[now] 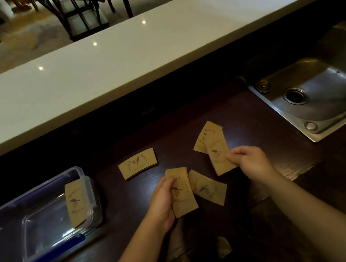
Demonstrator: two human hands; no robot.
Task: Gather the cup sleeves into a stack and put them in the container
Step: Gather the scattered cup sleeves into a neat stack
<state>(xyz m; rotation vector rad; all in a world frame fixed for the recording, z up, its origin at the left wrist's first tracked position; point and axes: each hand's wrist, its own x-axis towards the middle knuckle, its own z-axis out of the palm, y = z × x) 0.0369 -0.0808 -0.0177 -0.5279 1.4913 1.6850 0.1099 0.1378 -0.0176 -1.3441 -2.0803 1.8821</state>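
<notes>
Clear plastic container with blue clips [12, 224]: one brown cardboard sleeve [76, 202] leans on its right rim. Left hand [163, 205] grip clenched on a thin sleeve stack [183, 194]. Right hand [251, 163] pinches another sleeve [219, 153] (bird print; lettering illegible) above the dark wooden counter [253, 121].

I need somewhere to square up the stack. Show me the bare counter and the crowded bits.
Bare wood lies between the container and the left hand, and between the right hand and the sink. Crowded: the middle, where loose sleeves lie around both hands.
</notes>
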